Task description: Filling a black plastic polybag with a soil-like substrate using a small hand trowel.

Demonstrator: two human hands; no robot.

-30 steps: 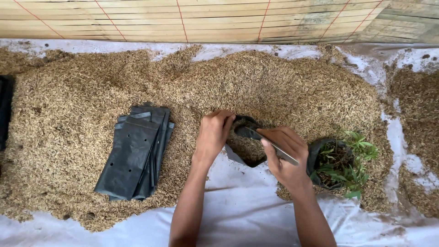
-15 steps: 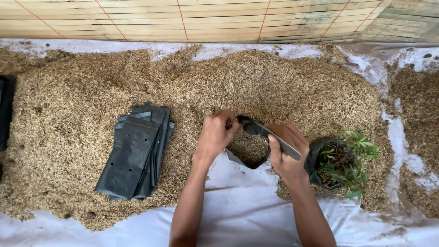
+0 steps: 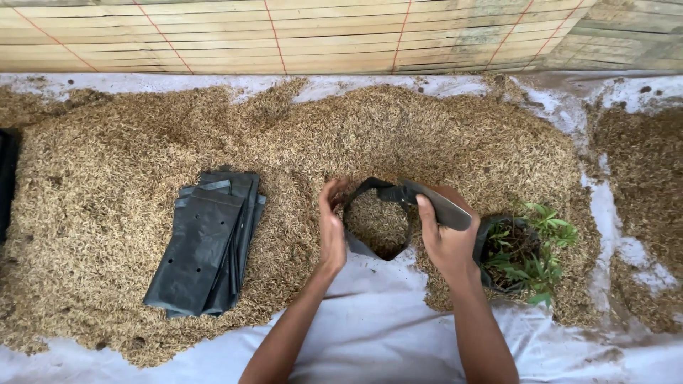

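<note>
A black plastic grow bag (image 3: 364, 245) stands open in the middle of a wide heap of rice husk (image 3: 284, 156), with husk inside it. My left hand (image 3: 331, 226) is flat against the bag's left side, fingers pointing up. My right hand (image 3: 442, 235) grips the bag's right rim, which folds over its fingers. Both forearms reach in from the bottom edge.
A stack of flat black grow bags (image 3: 206, 245) lies on the husk to the left. A filled bag with a small green seedling (image 3: 530, 249) stands just right of my right hand. White sheeting (image 3: 370, 334) covers the ground in front; a bamboo screen (image 3: 284, 35) runs behind.
The bag has been pulled open wider and now shows husk inside. My left hand has slid from the bag's top to its left side; my right hand has lifted the rim.
</note>
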